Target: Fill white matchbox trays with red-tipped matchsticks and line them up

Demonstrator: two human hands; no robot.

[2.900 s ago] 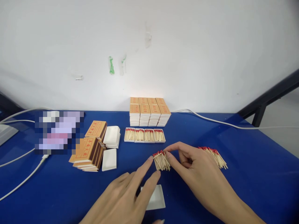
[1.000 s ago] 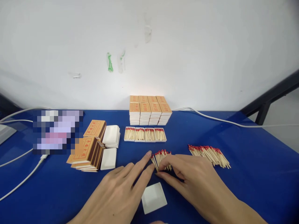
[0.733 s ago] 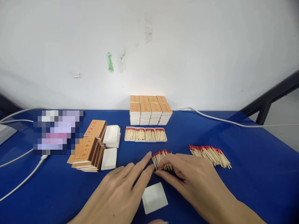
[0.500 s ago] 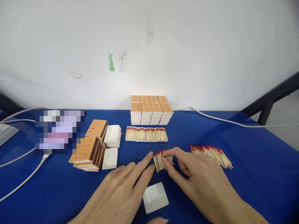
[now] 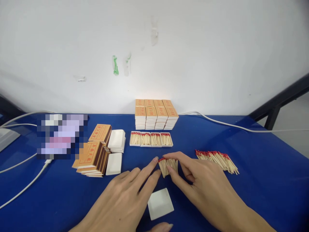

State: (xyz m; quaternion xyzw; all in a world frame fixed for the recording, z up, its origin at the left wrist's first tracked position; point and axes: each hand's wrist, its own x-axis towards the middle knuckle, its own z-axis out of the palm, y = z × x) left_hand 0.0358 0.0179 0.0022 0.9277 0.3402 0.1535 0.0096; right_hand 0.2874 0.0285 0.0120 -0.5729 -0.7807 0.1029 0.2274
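Note:
A small bunch of red-headed matches [image 5: 172, 163] lies on the blue table between my hands. My left hand [image 5: 125, 199] is open, with its stretched index and middle fingertips against the left side of the bunch and its thumb apart. From the right, my right hand [image 5: 200, 178] grips at matches in the bunch, index finger by the heads and thumb lower on the sticks. How many it grips is hidden. Just in front of the bunch, near my left fingers, sits an empty white matchbox tray [image 5: 161, 204].
Several matchbox trays filled with matches [image 5: 151, 145] stand in a row, with stacked matchboxes [image 5: 156, 122] behind. More matches [image 5: 217, 160] are piled at right. Orange matchbox sleeves [image 5: 93, 156] and white trays [image 5: 114, 164] stand at left, beside a white cable [image 5: 26, 190].
My right index finger has slid slightly left across the match heads, and the thumb has moved a little left too. The bunch looks slightly more even on its right side. My left hand stays put.

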